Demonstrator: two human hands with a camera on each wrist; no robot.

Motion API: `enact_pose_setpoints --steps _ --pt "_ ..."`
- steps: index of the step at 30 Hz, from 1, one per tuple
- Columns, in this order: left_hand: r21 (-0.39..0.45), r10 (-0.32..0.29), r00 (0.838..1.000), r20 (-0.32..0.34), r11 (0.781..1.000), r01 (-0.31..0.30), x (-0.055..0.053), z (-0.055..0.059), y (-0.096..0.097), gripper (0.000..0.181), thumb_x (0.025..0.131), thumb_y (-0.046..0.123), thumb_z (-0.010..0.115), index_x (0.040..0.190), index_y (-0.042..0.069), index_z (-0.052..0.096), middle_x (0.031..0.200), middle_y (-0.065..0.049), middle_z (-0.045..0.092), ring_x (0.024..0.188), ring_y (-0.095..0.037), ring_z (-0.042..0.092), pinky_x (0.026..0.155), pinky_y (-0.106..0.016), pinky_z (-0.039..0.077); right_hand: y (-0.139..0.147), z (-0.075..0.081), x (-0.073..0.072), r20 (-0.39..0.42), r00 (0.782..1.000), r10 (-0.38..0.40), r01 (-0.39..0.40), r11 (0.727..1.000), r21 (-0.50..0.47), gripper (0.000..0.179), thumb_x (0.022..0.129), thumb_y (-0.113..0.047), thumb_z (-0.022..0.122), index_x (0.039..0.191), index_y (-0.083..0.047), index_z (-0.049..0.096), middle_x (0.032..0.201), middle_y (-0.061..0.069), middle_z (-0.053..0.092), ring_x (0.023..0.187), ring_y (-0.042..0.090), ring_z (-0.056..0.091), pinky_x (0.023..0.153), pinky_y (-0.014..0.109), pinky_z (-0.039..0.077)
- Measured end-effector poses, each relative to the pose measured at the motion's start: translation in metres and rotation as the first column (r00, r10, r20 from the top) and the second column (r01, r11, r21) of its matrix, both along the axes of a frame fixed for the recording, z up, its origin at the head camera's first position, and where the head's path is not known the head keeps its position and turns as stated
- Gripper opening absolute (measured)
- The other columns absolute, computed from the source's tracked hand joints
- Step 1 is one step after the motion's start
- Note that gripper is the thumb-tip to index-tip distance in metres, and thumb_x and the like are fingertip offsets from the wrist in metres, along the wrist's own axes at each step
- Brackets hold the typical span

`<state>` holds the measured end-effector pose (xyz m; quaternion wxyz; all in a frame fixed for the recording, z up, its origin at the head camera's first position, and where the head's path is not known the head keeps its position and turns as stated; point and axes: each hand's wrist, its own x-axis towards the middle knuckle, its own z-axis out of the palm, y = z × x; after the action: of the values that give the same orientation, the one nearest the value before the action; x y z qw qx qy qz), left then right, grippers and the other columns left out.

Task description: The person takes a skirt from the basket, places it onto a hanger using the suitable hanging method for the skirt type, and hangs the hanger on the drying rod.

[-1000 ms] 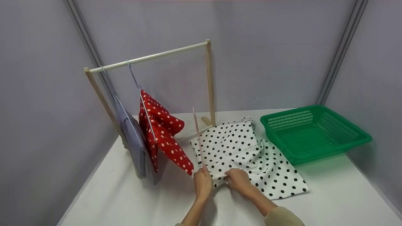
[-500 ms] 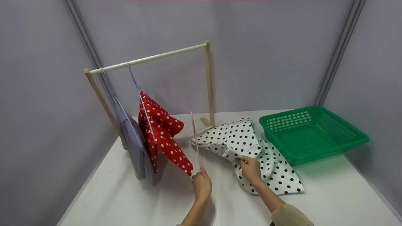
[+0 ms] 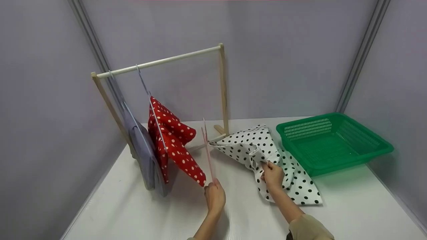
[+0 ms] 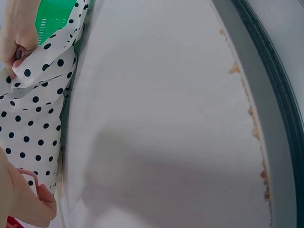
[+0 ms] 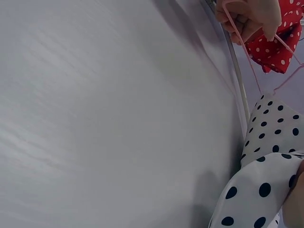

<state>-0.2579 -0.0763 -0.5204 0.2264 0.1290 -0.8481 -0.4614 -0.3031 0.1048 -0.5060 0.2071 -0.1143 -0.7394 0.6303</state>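
Observation:
My left hand (image 3: pixel 215 197) grips the near end of a thin pink clothes hanger (image 3: pixel 210 160), which stands up edge-on. In the right wrist view the hanger (image 5: pixel 241 43) reaches to a corner of the white cloth; whether it touches cannot be told. White cloth with black dots (image 3: pixel 240 151), perhaps a garment, lies bunched on the table. My right hand (image 3: pixel 274 175) pinches its near edge and holds that part lifted and folded back. Seen from the left wrist, the right hand (image 4: pixel 19 35) has the cloth's edge between thumb and fingers.
A wooden rack (image 3: pixel 223 90) stands at the back left. From its rail (image 3: pixel 173 59) hang a red white-dotted garment (image 3: pixel 173 143) and a grey-lilac one (image 3: pixel 141 150) on hangers. A green plastic basket (image 3: pixel 343 166) sits right of the dotted cloth. Walls close in the white table.
My right hand has moved right and away from my left hand, drawing the dotted cloth's near edge up and over. The left hand stays almost in place with the hanger.

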Motion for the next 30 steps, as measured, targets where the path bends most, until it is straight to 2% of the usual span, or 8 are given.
enact_pose_setpoints --steps 5,11,15,20,23,25,27,30 --pt "-0.008 -0.037 0.998 0.043 0.999 0.038 0.002 -0.003 0.005 0.036 0.096 0.017 0.042 0.073 -0.006 0.057 0.072 -0.018 0.054 0.072 -0.037 0.054 0.07 -0.049 0.041 -0.006 -0.005 0.001 -0.027 0.999 0.018 -0.017 1.0 0.021 0.016 0.09 -0.008 0.056 0.094 0.003 0.068 0.054 0.002 0.053 0.043 0.007 0.051 0.043 0.019 0.043" --pt "-0.039 -0.071 0.995 0.076 0.997 0.074 0.004 -0.007 0.011 0.028 0.091 0.011 0.046 0.073 -0.008 0.057 0.071 -0.017 0.051 0.068 -0.035 0.053 0.066 -0.048 0.042 -0.021 -0.014 0.002 -0.074 0.982 0.174 -0.159 0.971 0.177 0.023 0.087 0.001 0.054 0.105 0.005 0.066 0.054 0.003 0.053 0.04 0.006 0.048 0.039 0.019 0.039" --pt "-0.058 -0.12 0.988 0.095 0.99 0.125 0.005 -0.009 0.013 0.019 0.084 0.004 0.047 0.078 -0.012 0.057 0.073 -0.017 0.05 0.069 -0.035 0.054 0.067 -0.047 0.044 -0.031 -0.016 0.001 -0.111 0.959 0.263 -0.212 0.916 0.341 0.023 0.084 0.003 0.056 0.103 0.002 0.069 0.058 0.003 0.056 0.039 0.002 0.044 0.038 0.019 0.035" --pt "-0.11 -0.147 0.984 0.097 0.981 0.157 0.004 -0.011 0.015 0.018 0.084 0.001 0.047 0.078 -0.012 0.057 0.073 -0.018 0.049 0.069 -0.036 0.054 0.066 -0.046 0.044 -0.041 -0.02 0.003 -0.108 0.928 0.356 -0.258 0.824 0.504 0.02 0.083 0.0 0.059 0.097 -0.003 0.072 0.063 -0.001 0.056 0.046 0.002 0.042 0.044 0.022 0.036" --pt "-0.127 -0.147 0.986 0.084 0.979 0.157 0.004 -0.011 0.014 0.019 0.084 0.0 0.047 0.076 -0.012 0.058 0.071 -0.019 0.05 0.067 -0.036 0.054 0.064 -0.045 0.044 -0.045 -0.025 0.003 -0.102 0.915 0.39 -0.254 0.755 0.605 0.013 0.082 0.0 0.061 0.087 -0.005 0.072 0.063 -0.003 0.054 0.051 0.005 0.041 0.048 0.024 0.036" --pt "-0.123 -0.15 0.986 0.08 0.98 0.159 0.005 -0.011 0.013 0.019 0.084 0.0 0.047 0.075 -0.012 0.058 0.071 -0.019 0.051 0.066 -0.035 0.054 0.063 -0.045 0.044 -0.047 -0.027 0.003 -0.105 0.914 0.391 -0.234 0.722 0.651 0.011 0.081 0.0 0.061 0.079 -0.006 0.07 0.062 -0.003 0.054 0.052 0.006 0.041 0.049 0.025 0.036" --pt "-0.102 -0.153 0.985 0.08 0.982 0.161 0.005 -0.01 0.014 0.019 0.085 0.0 0.046 0.075 -0.011 0.058 0.071 -0.018 0.051 0.067 -0.035 0.054 0.063 -0.045 0.044 -0.049 -0.027 0.003 -0.114 0.923 0.369 -0.199 0.707 0.678 0.013 0.08 0.001 0.061 0.071 -0.006 0.066 0.06 -0.002 0.052 0.051 0.007 0.039 0.048 0.026 0.035" --pt "-0.083 -0.158 0.984 0.082 0.983 0.165 0.006 -0.009 0.015 0.019 0.085 0.001 0.045 0.073 -0.009 0.057 0.071 -0.017 0.05 0.066 -0.033 0.054 0.062 -0.044 0.043 -0.052 -0.027 0.002 -0.116 0.94 0.32 -0.163 0.723 0.671 0.015 0.079 0.004 0.059 0.068 -0.004 0.066 0.059 -0.001 0.053 0.05 0.008 0.039 0.046 0.026 0.036"
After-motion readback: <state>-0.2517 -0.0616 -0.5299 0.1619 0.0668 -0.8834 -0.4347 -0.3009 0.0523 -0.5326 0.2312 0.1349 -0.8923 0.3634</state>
